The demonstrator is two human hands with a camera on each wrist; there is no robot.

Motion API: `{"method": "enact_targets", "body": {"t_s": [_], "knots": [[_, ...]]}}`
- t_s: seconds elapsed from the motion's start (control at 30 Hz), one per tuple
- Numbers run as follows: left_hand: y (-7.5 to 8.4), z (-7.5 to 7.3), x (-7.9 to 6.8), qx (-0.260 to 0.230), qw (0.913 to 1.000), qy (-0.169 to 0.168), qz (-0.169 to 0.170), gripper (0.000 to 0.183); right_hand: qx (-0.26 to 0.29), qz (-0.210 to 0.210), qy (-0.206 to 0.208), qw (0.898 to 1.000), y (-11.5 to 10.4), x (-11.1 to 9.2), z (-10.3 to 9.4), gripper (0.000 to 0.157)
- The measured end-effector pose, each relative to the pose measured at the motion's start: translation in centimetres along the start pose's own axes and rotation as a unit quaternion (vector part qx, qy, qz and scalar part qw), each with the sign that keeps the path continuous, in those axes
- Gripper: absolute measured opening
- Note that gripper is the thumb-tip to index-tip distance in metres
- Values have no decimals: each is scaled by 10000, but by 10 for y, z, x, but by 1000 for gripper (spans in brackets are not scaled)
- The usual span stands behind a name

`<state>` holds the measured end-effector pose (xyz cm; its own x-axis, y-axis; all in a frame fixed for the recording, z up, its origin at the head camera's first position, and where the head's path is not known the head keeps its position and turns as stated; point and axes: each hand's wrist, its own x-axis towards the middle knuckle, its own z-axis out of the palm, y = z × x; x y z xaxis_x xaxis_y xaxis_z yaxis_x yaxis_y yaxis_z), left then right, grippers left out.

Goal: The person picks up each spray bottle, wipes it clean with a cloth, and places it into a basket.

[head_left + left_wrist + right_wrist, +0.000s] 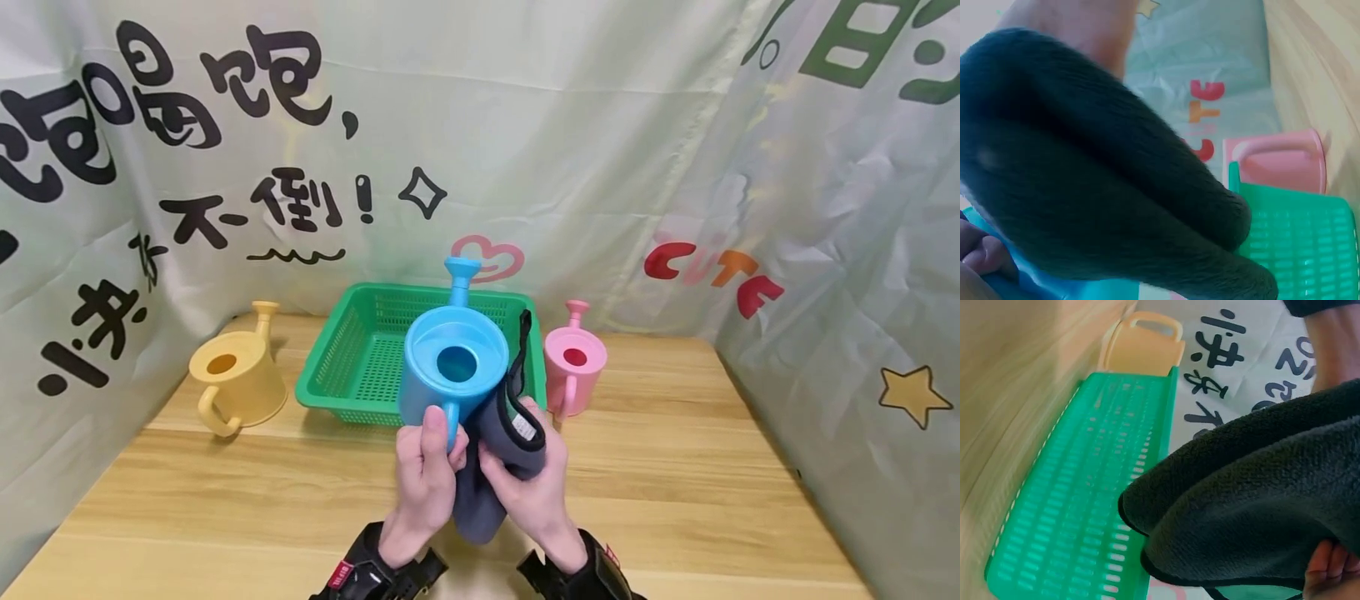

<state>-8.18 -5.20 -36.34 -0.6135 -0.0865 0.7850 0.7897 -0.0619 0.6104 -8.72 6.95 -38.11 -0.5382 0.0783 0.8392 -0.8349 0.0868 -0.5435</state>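
In the head view, my left hand (423, 471) grips the handle of a blue watering can (420, 375), its thumb lying on top. The can is held up in front of the basket, with its spout pointing away from me. A folded dark grey cloth (480, 500) with black edging and a small white label is in my right hand (536, 492), thumb on the near side. The cloth lies along the can's right side and hangs down between both hands. Seen from the left wrist, the cloth (1104, 187) covers most of the can.
Behind the blue can, a green plastic basket (322, 375) stands on the wooden table (675, 483). A yellow watering can (251, 387) is left of it, and a pink watering can (581, 375) right of it. A printed fabric sheet (562, 150) rises behind and along both sides.
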Motion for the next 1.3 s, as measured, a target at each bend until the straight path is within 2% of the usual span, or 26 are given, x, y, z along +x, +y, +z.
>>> {"method": "enact_targets", "body": {"t_s": [0.1,0.2,0.33,0.5,0.7,0.87,1.0,1.13,1.3], "knots": [[6,-2,1,-364,9960,6,-810,55,41,-649,-155,9978,7,1,2,33],[9,-3,3,-584,9853,26,-1608,59,43,-1087,-210,9938,15,-1,4,23],[11,-5,6,-703,9725,-53,-2219,61,-168,-1436,-20,9895,20,-3,6,20],[12,-6,8,-886,9636,-231,-2512,63,-429,-1701,235,9842,22,-2,7,19],[12,-6,10,-859,9548,-447,-2809,65,-366,-1399,295,9890,22,0,2,20],[11,-6,9,-803,9545,-485,-2830,65,-548,-1240,237,9905,19,2,1,22],[10,-6,8,-699,9529,-470,-2914,65,-837,-1418,153,9862,19,1,1,22],[9,-6,8,-711,9484,-477,-3052,66,-903,-1586,97,9832,19,0,1,22],[8,-6,8,-744,9487,-590,-3015,65,-901,-1556,127,9836,21,1,0,22]]}}
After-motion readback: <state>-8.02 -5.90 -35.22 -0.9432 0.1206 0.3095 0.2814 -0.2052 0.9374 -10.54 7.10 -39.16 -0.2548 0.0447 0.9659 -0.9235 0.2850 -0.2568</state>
